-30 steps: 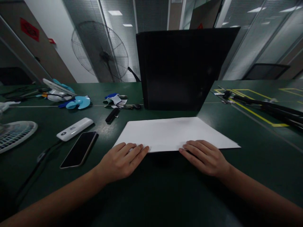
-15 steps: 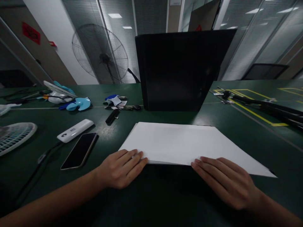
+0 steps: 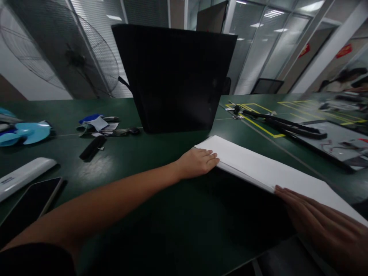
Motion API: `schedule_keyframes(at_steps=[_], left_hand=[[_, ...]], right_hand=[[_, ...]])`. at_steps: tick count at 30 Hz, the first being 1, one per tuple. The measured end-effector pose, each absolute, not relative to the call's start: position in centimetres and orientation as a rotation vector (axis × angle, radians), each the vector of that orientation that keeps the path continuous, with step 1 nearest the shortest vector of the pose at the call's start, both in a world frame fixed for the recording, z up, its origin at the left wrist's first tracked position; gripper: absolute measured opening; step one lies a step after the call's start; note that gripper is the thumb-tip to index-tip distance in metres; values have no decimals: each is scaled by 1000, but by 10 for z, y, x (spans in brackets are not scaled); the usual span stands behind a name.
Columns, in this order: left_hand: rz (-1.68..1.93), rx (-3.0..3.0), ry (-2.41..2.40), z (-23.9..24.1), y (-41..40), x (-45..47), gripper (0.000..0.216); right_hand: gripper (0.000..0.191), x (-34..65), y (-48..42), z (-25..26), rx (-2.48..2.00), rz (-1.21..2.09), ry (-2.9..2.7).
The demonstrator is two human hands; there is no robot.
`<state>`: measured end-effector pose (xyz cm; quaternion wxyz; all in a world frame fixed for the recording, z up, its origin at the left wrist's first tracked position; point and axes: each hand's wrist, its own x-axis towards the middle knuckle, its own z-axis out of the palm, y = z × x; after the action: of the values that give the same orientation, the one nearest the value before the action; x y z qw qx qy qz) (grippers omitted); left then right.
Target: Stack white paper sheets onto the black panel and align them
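Note:
A stack of large white sheets (image 3: 258,163) lies at a slant over the green table, its near edge raised a little with dark shadow beneath. My left hand (image 3: 197,163) grips the stack's far left corner, fingers together on top. At the near edge on the right, my right hand (image 3: 324,218) has its fingers laid along the paper and is slightly blurred. Both thumbs are hidden. Several layers show along the near edge.
A large black panel (image 3: 175,80) stands upright behind the paper. On the left lie a phone (image 3: 31,201), a white device (image 3: 25,176), a small black object (image 3: 92,148) and blue fan blades (image 3: 27,132). Dark rods (image 3: 290,122) and a framed panel (image 3: 339,142) lie to the right.
The paper stack has moved right and turned at a slant, with both hands on it. My left arm now reaches farther out, and the view has swung to the right.

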<state>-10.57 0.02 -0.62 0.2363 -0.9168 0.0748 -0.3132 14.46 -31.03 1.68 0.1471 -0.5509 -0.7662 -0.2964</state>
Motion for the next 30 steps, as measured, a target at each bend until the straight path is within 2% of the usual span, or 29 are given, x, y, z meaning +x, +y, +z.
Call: schedule_keyframes(at_steps=[4,10,14,20,25,30], left_hand=[[-834,-2515,211,-5,14,-42,21],[-734,-2532,182,0,28,7,24],[-701,-2552,144,-3,41,24,25],[-665,-2548,114,-8,55,43,23],[-689,-2534,82,-9,59,50,23],[-693,-2556,95,-7,64,48,25]], right_hand=[[67,178,-301,11,-1712,-1206,-2306],[47,213,-282,-1,-1980,-1084,-2217],[48,220,-267,-2,-2112,-996,-2198],[45,219,-246,-1,-1990,-1116,-2257],[51,212,-237,-3,-2055,-1109,-2233],[34,208,-239,0,-2083,-1158,-2189]])
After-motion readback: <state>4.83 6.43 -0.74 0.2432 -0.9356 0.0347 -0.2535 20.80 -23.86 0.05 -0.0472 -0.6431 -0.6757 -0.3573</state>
